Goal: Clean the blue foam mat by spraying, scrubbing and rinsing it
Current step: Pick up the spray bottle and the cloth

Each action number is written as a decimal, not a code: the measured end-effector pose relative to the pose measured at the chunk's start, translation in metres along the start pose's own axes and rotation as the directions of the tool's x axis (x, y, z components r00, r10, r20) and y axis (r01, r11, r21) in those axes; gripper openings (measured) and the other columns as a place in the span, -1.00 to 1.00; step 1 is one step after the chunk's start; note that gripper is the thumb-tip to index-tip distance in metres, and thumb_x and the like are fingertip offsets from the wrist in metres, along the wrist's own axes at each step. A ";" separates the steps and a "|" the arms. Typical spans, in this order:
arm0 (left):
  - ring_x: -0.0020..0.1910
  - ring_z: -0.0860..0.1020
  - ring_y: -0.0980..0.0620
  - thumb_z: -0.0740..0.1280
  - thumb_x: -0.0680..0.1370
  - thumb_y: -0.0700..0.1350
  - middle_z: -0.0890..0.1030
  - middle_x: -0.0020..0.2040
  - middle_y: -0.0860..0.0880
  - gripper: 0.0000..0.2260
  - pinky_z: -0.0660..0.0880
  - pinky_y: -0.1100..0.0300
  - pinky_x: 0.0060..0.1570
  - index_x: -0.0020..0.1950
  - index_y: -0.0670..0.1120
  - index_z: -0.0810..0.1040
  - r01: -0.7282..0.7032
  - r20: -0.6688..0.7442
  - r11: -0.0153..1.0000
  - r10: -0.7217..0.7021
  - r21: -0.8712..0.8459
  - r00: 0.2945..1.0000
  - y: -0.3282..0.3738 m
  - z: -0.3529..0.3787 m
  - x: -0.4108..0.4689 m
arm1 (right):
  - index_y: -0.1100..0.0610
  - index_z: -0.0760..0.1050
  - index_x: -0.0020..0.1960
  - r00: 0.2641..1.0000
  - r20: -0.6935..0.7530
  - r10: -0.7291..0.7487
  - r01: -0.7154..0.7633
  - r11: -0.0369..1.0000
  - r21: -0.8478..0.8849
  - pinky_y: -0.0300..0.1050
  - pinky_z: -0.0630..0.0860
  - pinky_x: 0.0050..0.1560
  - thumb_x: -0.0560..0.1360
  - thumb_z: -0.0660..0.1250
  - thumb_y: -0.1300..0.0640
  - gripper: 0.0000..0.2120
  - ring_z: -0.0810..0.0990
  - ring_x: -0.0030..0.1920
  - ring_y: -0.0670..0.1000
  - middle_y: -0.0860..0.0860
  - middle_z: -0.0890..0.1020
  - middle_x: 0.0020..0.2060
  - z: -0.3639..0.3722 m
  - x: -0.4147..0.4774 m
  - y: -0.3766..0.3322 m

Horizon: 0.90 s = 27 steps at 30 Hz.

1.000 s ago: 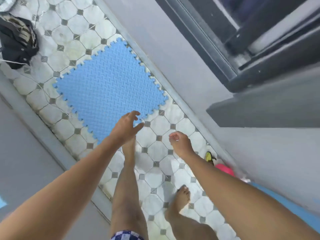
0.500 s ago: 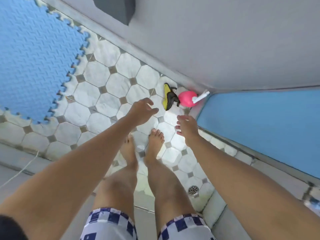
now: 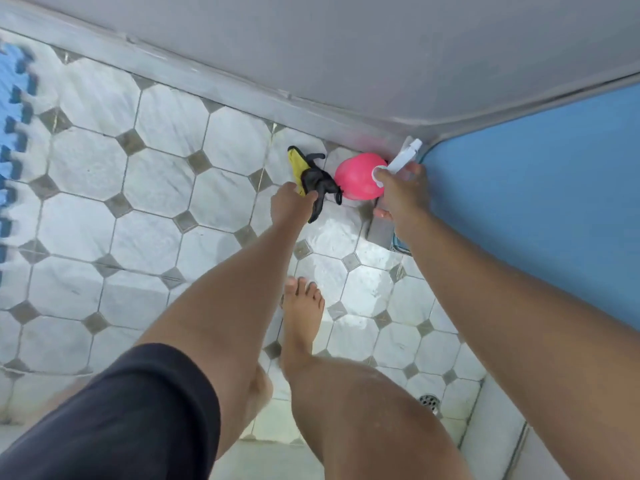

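Note:
The blue foam mat (image 3: 12, 109) lies on the tiled floor, only its toothed edge showing at the far left. A pink spray bottle (image 3: 356, 176) with a white trigger head (image 3: 403, 157) stands in the corner by the wall. My right hand (image 3: 403, 194) is closed around its white neck. Just left of it lies a yellow and black scrub brush (image 3: 308, 176). My left hand (image 3: 289, 206) is closed on the brush's near end.
White octagon floor tiles (image 3: 156, 188) fill the floor. A grey wall (image 3: 346, 46) runs along the top and a blue panel (image 3: 540, 209) stands at the right. A round floor drain (image 3: 429, 401) sits at the lower right. My bare feet (image 3: 301, 317) stand mid-floor.
My view swung away from the mat toward the corner. Both hands reached forward; the right one closed on the spray bottle and the left one on the brush.

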<state>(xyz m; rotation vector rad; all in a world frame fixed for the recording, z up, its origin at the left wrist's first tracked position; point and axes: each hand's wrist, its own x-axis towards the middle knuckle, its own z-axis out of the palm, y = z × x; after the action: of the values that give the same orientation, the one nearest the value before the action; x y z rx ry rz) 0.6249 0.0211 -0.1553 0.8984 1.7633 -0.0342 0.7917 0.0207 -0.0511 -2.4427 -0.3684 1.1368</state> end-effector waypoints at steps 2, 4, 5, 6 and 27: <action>0.34 0.53 -0.13 0.47 0.49 0.16 0.57 0.34 -0.13 -0.33 0.46 0.08 0.22 0.45 -0.21 0.40 0.069 0.001 0.996 -0.069 -0.056 0.998 0.002 0.017 0.014 | 0.04 0.49 0.09 1.000 0.009 -0.009 0.010 0.999 -0.039 0.05 0.70 -0.24 0.43 0.44 0.04 -0.73 0.61 -0.28 -0.05 -0.06 0.59 -0.10 0.013 0.018 0.008; 0.25 0.59 -0.14 0.50 0.48 0.09 0.63 0.22 -0.14 -0.44 0.50 0.11 0.05 0.34 -0.21 0.49 0.070 0.060 0.997 -0.069 -0.025 0.996 -0.001 0.027 0.028 | 0.02 0.58 0.04 0.999 -0.033 -0.028 0.027 0.999 -0.039 0.12 0.70 -0.17 0.35 0.42 0.07 -0.74 0.70 -0.22 0.06 0.00 0.68 -0.11 0.025 0.033 0.014; 0.20 0.61 -0.15 0.50 0.50 0.05 0.65 0.15 -0.15 -0.54 0.49 0.11 0.00 0.27 -0.20 0.56 0.049 0.106 0.999 -0.050 0.012 0.993 -0.003 0.026 0.034 | 0.00 0.62 0.01 0.997 -0.065 -0.031 0.029 0.999 -0.030 0.14 0.70 -0.15 0.31 0.40 0.10 -0.73 0.72 -0.19 0.10 0.02 0.71 -0.14 0.029 0.039 0.016; 0.14 0.62 -0.15 0.49 0.51 0.02 0.64 0.09 -0.15 -0.61 0.49 0.11 -0.03 0.21 -0.19 0.61 0.037 0.157 0.999 -0.042 0.034 0.987 -0.005 0.020 0.037 | 0.01 0.64 -0.01 0.996 -0.079 -0.035 0.033 0.999 -0.024 0.13 0.70 -0.12 0.30 0.38 0.14 -0.73 0.73 -0.18 0.12 0.04 0.72 -0.15 0.032 0.040 0.016; 0.01 0.67 -0.25 0.23 0.47 -0.14 0.69 0.00 -0.23 -0.72 0.56 -0.19 0.10 0.14 -0.03 0.58 -0.492 0.514 0.868 0.393 0.067 0.763 0.114 -0.269 -0.479 | 0.11 0.53 -0.14 0.933 -0.106 -0.344 0.351 0.934 0.066 -0.19 0.28 -0.41 0.52 0.44 0.11 -0.87 0.26 -0.45 -0.08 -0.08 0.32 -0.48 -0.284 -0.447 -0.041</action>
<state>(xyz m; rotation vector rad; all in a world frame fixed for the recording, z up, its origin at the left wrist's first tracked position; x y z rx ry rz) 0.5262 -0.0427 0.3931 1.3138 1.0541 -0.1179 0.7270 -0.1982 0.4287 -2.2311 -0.6795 0.8653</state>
